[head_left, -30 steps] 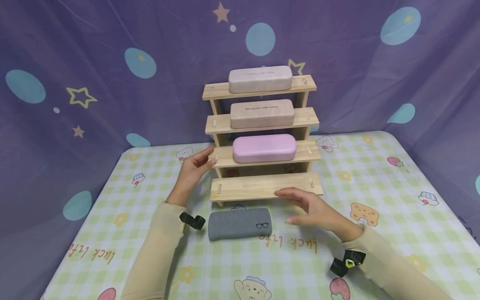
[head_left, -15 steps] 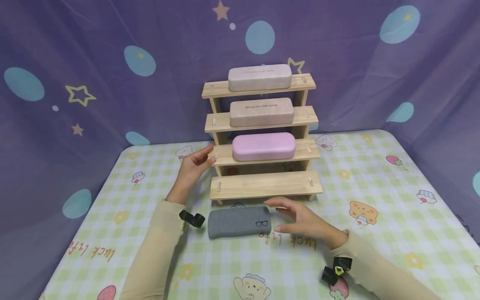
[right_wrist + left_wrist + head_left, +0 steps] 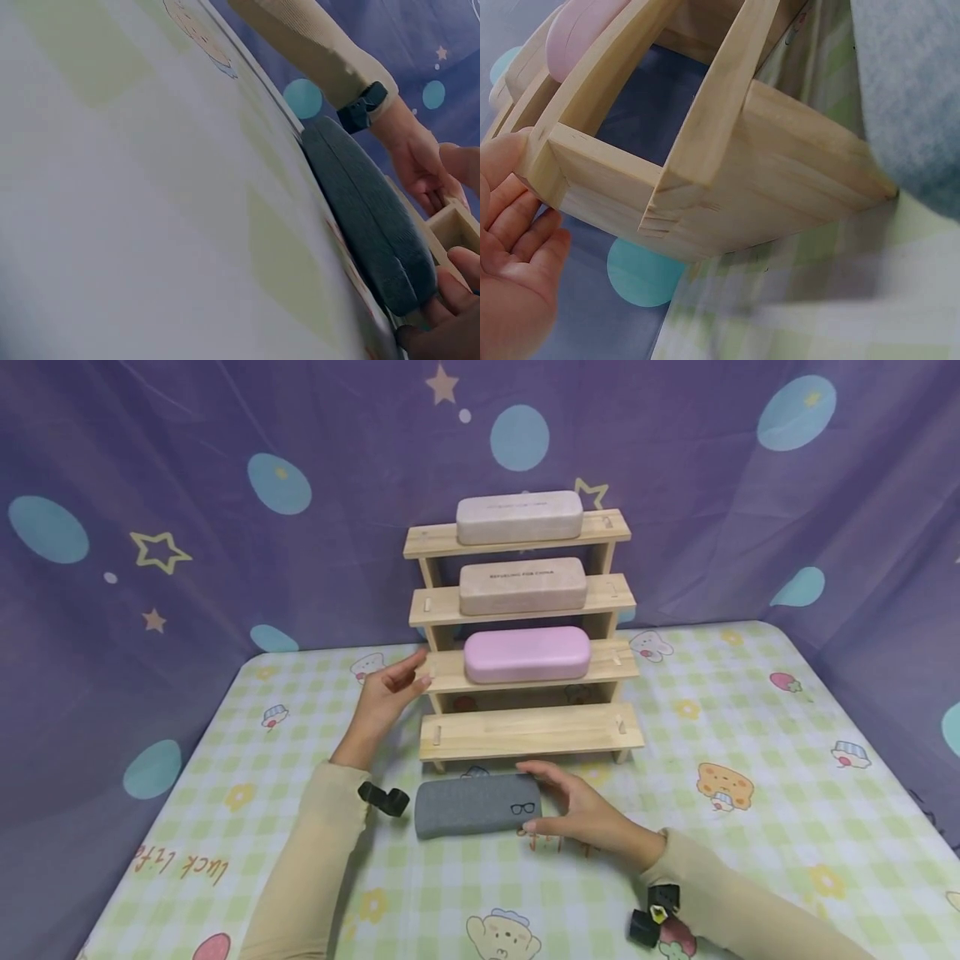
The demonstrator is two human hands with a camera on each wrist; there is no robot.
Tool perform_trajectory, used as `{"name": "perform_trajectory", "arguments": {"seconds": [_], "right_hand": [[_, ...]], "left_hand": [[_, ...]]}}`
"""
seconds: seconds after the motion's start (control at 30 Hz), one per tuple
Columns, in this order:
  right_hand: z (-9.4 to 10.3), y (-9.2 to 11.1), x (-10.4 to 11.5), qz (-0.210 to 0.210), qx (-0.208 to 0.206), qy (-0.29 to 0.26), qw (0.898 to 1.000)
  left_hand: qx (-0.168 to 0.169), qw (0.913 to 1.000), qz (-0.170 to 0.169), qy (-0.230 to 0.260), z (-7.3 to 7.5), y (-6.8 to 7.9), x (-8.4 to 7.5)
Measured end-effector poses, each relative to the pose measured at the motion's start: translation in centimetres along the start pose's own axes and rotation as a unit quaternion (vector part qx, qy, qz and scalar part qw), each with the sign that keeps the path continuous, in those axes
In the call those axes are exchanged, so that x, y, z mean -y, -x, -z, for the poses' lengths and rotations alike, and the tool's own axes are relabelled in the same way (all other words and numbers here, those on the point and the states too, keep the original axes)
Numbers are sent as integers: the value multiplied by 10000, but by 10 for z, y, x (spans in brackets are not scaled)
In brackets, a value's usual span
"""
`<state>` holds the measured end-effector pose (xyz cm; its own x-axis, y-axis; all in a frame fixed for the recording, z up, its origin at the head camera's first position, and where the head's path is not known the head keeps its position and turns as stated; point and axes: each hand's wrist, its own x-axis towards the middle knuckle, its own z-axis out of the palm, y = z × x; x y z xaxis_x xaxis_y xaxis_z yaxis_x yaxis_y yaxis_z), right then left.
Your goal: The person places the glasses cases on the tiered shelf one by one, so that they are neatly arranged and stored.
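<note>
A grey glasses case [image 3: 468, 806] with a printed glasses outline lies on the table before a stepped wooden shelf [image 3: 495, 732]. My right hand [image 3: 588, 814] is at the case's right end, thumb by the near edge and index finger by the far edge, spread apart. In the right wrist view, fingers [image 3: 456, 291] are close to the case's [image 3: 367, 217] end. My left hand [image 3: 382, 702] holds the left end of the shelf's second tier from the bottom; in the left wrist view the thumb lies against the board, other fingers curled below it.
A pink case [image 3: 527, 655] is on the second tier from the bottom. Above it sit a beige case [image 3: 522, 587] and a pale case [image 3: 519, 518], one per tier. A purple curtain [image 3: 337, 568] hangs behind the checked tablecloth [image 3: 247, 727].
My right hand has moved left and toward me, from the bottom tier's front edge to the grey glasses case's right end. My left hand has stayed at the shelf.
</note>
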<state>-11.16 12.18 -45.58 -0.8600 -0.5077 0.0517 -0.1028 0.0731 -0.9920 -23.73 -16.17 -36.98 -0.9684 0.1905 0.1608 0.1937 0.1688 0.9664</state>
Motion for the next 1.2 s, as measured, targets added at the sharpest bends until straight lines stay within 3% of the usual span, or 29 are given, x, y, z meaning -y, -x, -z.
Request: {"name": "perform_trajectory", "arguments": {"seconds": [0.27, 0.4, 0.6, 0.77, 0.93, 1.2], "right_hand": [[-5, -6, -1, -338, -19, 155, 9993], [-6, -10, -2, -433, 27, 194, 9989], [-7, -10, -4, -459, 59, 411, 9981], [-10, -11, -6, -425, 76, 530, 9977], [-16, -11, -7, -527, -121, 824, 9951], [-26, -12, -5, -397, -524, 1469, 9870]], "left_hand": [[-65, 9999, -102, 99, 5, -8, 21], [-118, 9996, -237, 26, 5, -8, 24], [-31, 9999, -131, 92, 4, -7, 20], [-11, 9999, -21, 125, 2, -2, 6], [-12, 10000, 11, -33, -1, 2, -3], [-14, 10000, -34, 48, 0, 2, -2]]}}
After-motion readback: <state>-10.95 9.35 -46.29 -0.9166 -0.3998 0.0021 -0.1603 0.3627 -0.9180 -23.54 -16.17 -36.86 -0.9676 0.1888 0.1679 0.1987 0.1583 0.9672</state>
